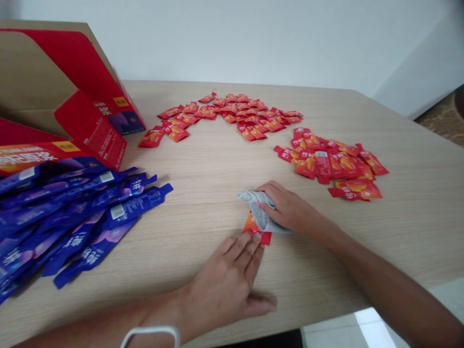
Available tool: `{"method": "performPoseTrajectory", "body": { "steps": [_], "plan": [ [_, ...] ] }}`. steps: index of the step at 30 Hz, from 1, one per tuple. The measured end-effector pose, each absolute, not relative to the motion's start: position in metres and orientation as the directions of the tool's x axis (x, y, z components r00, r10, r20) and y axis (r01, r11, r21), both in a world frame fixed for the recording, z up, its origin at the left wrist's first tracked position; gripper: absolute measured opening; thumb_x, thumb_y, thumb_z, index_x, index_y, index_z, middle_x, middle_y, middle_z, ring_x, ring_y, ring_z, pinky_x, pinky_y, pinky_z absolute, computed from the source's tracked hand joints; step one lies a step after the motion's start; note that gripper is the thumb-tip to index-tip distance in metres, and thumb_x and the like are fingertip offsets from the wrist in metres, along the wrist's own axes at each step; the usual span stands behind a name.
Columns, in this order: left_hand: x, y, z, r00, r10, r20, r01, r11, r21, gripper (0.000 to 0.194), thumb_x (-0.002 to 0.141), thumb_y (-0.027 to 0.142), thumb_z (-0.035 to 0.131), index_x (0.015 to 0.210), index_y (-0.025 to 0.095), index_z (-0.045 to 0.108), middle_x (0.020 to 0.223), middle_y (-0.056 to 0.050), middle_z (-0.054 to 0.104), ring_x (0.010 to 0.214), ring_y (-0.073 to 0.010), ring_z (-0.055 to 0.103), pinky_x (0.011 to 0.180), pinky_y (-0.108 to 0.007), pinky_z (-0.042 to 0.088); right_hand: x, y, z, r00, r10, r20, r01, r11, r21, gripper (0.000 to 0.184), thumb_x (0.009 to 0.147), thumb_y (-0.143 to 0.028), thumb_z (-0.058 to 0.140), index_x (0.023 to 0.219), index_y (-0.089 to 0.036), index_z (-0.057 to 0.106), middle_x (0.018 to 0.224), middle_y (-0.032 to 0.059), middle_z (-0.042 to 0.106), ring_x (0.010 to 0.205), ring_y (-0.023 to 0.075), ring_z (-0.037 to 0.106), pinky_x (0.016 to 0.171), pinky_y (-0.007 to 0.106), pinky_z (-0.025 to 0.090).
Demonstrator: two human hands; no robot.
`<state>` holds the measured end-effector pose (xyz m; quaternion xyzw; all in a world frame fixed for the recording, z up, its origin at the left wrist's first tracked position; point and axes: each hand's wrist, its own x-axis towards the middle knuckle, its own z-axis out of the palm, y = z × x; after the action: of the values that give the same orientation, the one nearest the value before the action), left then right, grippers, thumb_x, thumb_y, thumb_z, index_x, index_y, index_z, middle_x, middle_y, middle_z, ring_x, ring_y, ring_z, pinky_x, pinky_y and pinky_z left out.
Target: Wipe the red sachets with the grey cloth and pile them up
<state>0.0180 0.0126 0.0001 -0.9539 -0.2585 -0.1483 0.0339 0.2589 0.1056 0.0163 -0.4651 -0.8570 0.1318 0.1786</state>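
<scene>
A small red and orange sachet [251,223] lies flat on the wooden table in front of me. The fingertips of my left hand [232,278] press on its near end, fingers stretched out and thumb apart. My right hand [288,205] grips a folded grey cloth [266,222], which rests over the far and right part of the sachet and hides it there. A white band [150,330] circles my left wrist.
Several red sachets lie in a curved heap [235,113] at the back and another heap [335,162] on the right. Long blue sachets [79,217] are piled on the left, before an open red cardboard box [90,125]. The table's front edge runs below my hands.
</scene>
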Motion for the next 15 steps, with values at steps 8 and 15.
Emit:
{"method": "performPoseTrajectory", "body": {
  "steps": [8, 15],
  "plan": [
    [0.021, 0.013, -0.001, 0.804, 0.508, 0.309, 0.515, -0.855, 0.064, 0.084, 0.093, 0.077, 0.042, 0.135, 0.007, 0.060, 0.136, -0.014, 0.065, 0.130, -0.0290, 0.056, 0.111, -0.040, 0.032, 0.261, 0.113, 0.022, -0.407, 0.823, 0.397, 0.760, 0.546, -0.352, 0.029, 0.098, -0.023, 0.055, 0.127, -0.020, 0.053, 0.124, 0.0120, 0.059, 0.118, 0.0264, 0.059, 0.096, 0.039, 0.055],
    [0.023, 0.012, 0.004, 0.811, 0.520, 0.268, 0.524, -0.849, 0.061, 0.084, 0.092, 0.078, 0.043, 0.131, 0.006, 0.063, 0.131, -0.015, 0.068, 0.127, -0.0307, 0.058, 0.115, -0.041, 0.027, 0.237, 0.091, 0.018, -0.711, 0.691, 0.128, 0.642, 0.713, -0.283, 0.032, 0.095, -0.020, 0.060, 0.127, -0.022, 0.058, 0.123, 0.0081, 0.062, 0.109, 0.0223, 0.063, 0.086, 0.034, 0.058]
  ]
}}
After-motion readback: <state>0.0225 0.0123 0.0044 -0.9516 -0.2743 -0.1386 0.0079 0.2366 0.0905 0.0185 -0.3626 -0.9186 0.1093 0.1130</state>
